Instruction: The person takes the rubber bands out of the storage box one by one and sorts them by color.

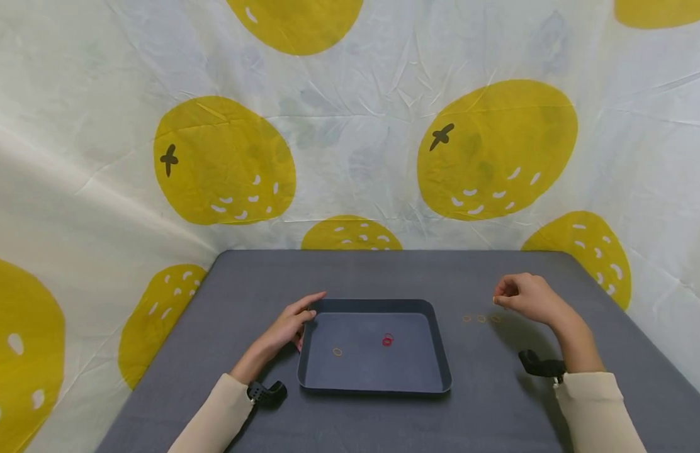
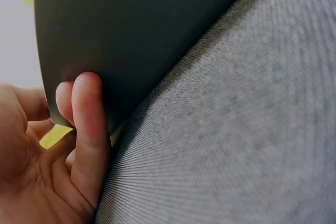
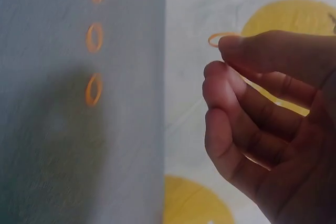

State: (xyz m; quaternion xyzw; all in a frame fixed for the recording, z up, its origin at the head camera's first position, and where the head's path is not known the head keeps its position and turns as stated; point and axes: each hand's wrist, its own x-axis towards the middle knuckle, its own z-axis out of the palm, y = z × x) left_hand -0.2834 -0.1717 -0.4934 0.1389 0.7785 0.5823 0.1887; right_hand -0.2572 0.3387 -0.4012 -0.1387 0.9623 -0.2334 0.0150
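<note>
My right hand (image 1: 528,297) is raised above the table's right side. Between thumb and index fingertip it pinches a thin orange rubber band (image 3: 213,39), which sticks out past the fingertips in the right wrist view. Below it on the table lie three orange rubber bands (image 1: 481,319) in a row. My left hand (image 1: 287,324) holds the dark shallow tray (image 1: 378,385) by its far left corner, with the thumb at the rim and other fingers against the outer wall (image 2: 131,19). Inside the tray are an orange rubber band (image 1: 337,352) and some red rubber bands (image 1: 388,341), partly overlapping.
A grey cloth-covered table (image 1: 474,409) lies under everything. Behind and beside it hangs a white sheet (image 1: 355,151) printed with yellow fruit. Each wrist carries a black camera mount, the left one (image 1: 267,393) close to the tray's near left side.
</note>
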